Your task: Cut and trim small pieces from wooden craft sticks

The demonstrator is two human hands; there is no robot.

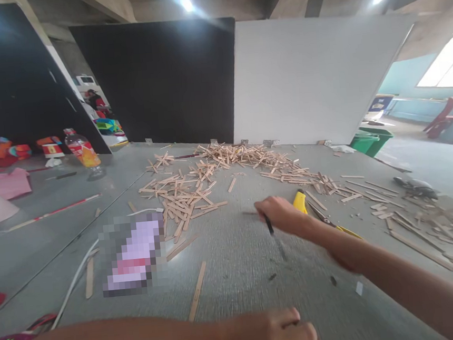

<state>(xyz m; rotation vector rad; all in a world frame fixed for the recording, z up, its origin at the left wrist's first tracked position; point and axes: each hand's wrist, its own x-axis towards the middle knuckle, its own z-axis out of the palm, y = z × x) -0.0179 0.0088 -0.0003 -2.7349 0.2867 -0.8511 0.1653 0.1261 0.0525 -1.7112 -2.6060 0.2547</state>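
Grip of right hand (278,213) clamps a dark slim tool (269,224), while left hand's (275,335) grip I cannot tell.

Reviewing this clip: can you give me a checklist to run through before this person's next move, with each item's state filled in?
1. Right hand has its grip: ok, closed on a dark object.
2. Left hand free: cannot tell, the lower picture edge cuts it off.
3. Wooden sticks neatly gathered: not ok, they lie scattered in loose heaps.
4. Yellow item clear of the right wrist: cannot tell, the arm overlaps it in this view.
5. Plastic bottle standing: ok, upright at the left, well away from both hands.
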